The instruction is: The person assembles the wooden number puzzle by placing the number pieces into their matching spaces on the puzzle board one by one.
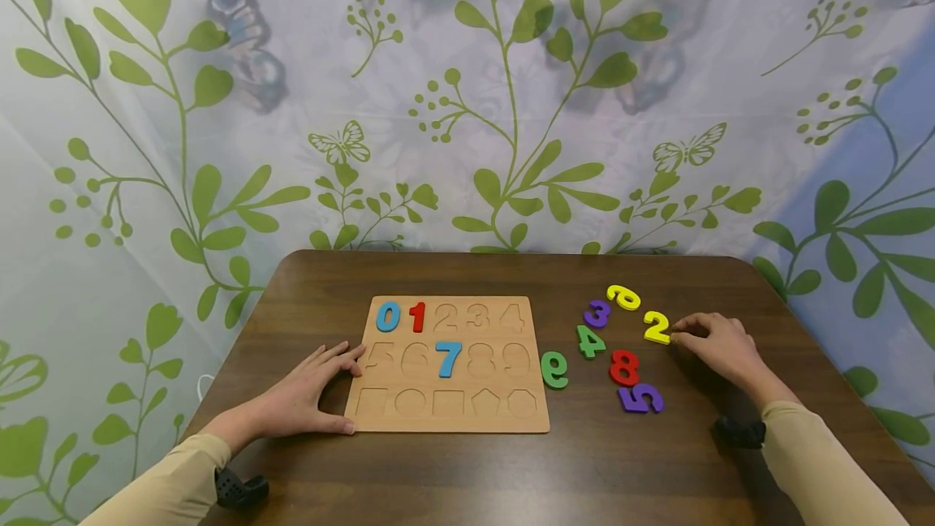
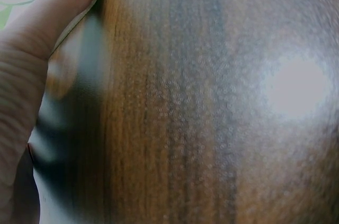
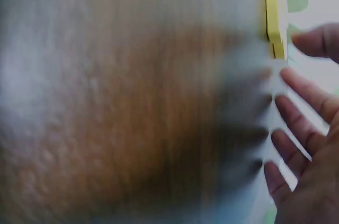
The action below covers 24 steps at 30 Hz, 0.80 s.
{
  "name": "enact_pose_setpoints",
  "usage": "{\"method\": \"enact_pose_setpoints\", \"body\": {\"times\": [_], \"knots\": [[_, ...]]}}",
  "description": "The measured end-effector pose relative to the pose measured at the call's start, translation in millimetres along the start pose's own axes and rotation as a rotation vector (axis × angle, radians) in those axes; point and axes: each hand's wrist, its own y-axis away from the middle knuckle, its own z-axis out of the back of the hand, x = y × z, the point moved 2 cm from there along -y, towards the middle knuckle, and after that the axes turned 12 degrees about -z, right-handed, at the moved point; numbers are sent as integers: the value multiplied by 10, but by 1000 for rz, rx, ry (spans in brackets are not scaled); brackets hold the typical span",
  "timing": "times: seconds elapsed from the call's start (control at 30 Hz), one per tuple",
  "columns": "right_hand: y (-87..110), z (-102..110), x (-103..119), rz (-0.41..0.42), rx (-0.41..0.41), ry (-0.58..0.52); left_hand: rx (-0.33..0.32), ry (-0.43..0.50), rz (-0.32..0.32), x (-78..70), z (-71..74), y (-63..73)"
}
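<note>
The left hand, thumb and fingers spread, touches the left edge of the wooden number board. The right hand, thumb and fingers apart, is just beside the yellow 2 on the brown surface. Blue 0, red 1 and blue 7 sit on the board; purple 3, green 4 and red 8 lie right of it.

We counted ten number pieces, two in each of five colours. We saw one wooden puzzle board and one wood-grain table.
</note>
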Motion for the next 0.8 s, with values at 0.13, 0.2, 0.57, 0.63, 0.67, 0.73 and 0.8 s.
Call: {"method": "enact_pose_setpoints", "body": {"times": [0.13, 0.2, 0.57, 0.63, 0.67, 0.73, 0.8], "knots": [[-35, -20, -3, 32, 57, -19, 2, 1, 4, -10, 4, 1], [-56, -29, 3, 39, 77, -17, 4, 4, 8, -15, 5, 0], [-128, -64, 54, 49, 93, -7, 4, -4, 1, -8, 3, -8], [-120, -63, 53, 47, 100, -9, 3, -2, 1, -9, 3, -7], [-115, -61, 49, 46, 103, -10, 4, 1, 2, -10, 3, -7], [-112, -62, 38, 46, 108, -10, 5, 5, 4, -13, 2, -6], [-109, -64, 29, 50, 108, -7, 6, 8, 6, -14, 0, -7]]}}
